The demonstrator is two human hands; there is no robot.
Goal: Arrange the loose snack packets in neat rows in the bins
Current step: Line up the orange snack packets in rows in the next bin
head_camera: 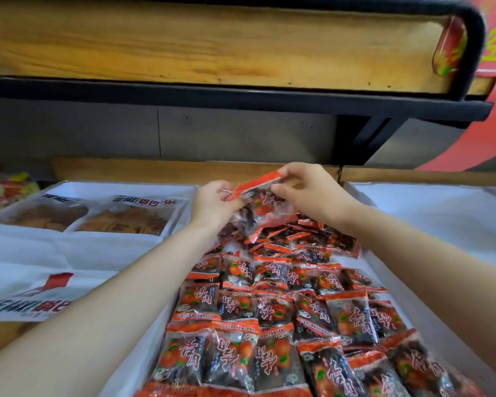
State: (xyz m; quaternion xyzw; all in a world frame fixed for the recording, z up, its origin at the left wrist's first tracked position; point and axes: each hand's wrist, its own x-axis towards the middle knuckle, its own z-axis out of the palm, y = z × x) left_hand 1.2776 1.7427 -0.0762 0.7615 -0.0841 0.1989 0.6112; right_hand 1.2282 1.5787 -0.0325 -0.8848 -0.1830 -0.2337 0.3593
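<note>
Left hand (pixel 212 200) and right hand (pixel 307 190) pinch a small bunch of red-edged snack packets (pixel 258 202) above the loose heap (pixel 292 239) at the far end of the white bin (pixel 413 296); step in hand, squaring the bunch; next, presumably, laying it beside the nearer neat rows (pixel 269 325).

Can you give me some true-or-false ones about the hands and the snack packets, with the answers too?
1. The left hand and the right hand both hold the raised packets. True.
2. The near packets in the bin lie in rows. True.
3. The far packets lie in neat rows too. False: they are a loose heap.
4. The packets are blue. False: they are orange-red and dark.
</note>
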